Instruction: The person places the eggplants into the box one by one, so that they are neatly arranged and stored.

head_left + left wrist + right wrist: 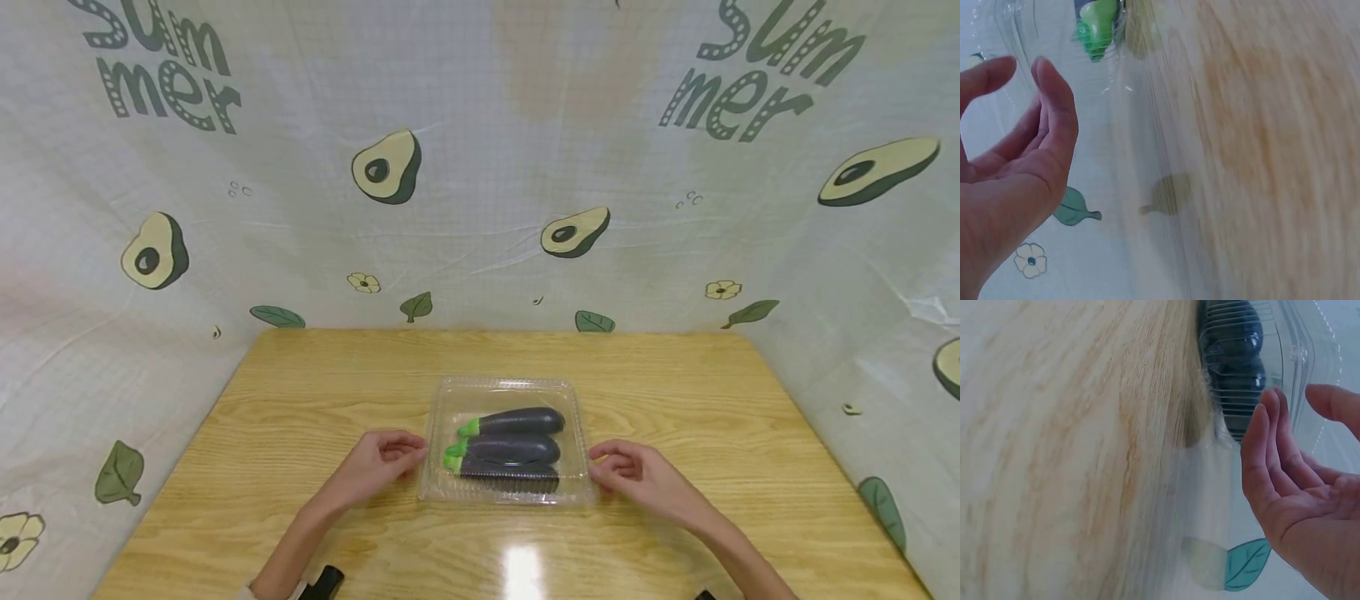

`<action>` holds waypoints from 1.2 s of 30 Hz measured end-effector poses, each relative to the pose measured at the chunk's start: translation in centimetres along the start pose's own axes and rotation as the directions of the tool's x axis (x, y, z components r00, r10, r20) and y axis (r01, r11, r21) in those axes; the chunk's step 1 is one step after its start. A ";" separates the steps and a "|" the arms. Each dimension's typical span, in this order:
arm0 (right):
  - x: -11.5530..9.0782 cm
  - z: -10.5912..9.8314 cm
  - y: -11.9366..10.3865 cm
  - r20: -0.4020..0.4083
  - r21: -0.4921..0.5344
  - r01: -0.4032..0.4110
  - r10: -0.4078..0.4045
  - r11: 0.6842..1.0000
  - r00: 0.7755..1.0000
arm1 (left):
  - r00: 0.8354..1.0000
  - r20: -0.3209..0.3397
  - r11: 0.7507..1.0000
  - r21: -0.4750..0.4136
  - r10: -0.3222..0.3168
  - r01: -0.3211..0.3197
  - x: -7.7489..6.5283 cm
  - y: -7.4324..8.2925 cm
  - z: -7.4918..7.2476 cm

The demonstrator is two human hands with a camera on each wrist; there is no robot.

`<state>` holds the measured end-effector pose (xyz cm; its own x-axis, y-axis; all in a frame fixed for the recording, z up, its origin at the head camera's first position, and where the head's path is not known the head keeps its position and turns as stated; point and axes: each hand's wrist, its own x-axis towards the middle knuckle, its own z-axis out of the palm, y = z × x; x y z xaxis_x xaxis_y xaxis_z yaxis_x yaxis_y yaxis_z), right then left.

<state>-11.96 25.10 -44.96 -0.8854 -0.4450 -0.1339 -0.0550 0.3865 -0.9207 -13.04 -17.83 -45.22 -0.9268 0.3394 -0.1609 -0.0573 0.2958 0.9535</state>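
A clear plastic clamshell container (510,392) lies closed on the table, its ribbed edges catching the light. Inside it are three eggplants (513,448) side by side, dark purple with green caps pointing left. My left hand (384,462) is at the container's left side, fingers loosely bent, fingertips right at the edge. At the opposite side my right hand (637,475) mirrors it, with fingertips close to the right edge. Both wrist views show a gap between thumb and fingers, with nothing pinched there. The right wrist view shows the eggplants' round ends (1235,369) through the ribbed plastic.
The container stands near the middle of a wooden table (315,383). A pale cloth (480,275) printed with avocados, leaves and flowers hangs behind the table and along both sides. A bright light reflection shows on the wood at the front.
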 end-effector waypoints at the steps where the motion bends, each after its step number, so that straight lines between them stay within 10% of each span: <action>1: -0.1 -0.1 0.1 0.023 0.017 -0.006 0.005 1.000 1.000 | 1.000 0.027 1.000 -0.014 -0.014 0.015 -0.1 0.0 -0.1; 15: -0.5 0.0 0.9 0.228 0.238 0.043 -0.099 0.970 0.969 | 0.934 0.356 0.997 -0.083 0.031 -0.001 -0.5 -0.7 -0.7; 26: -0.6 0.2 1.2 0.310 0.324 -0.008 -0.098 0.946 0.946 | 0.889 0.456 0.986 -0.160 0.039 0.039 -0.5 -0.8 -0.3; 36: -0.5 0.2 1.4 0.319 0.365 -0.031 -0.094 0.931 0.943 | 0.888 0.460 0.980 -0.188 0.027 0.067 -0.8 -0.4 -0.2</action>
<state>-11.47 25.68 -46.22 -0.6827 -0.7136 -0.1572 0.1449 0.0787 -0.9863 -12.35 -18.36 -45.44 -0.6536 0.7198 -0.2337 -0.1879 0.1448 0.9715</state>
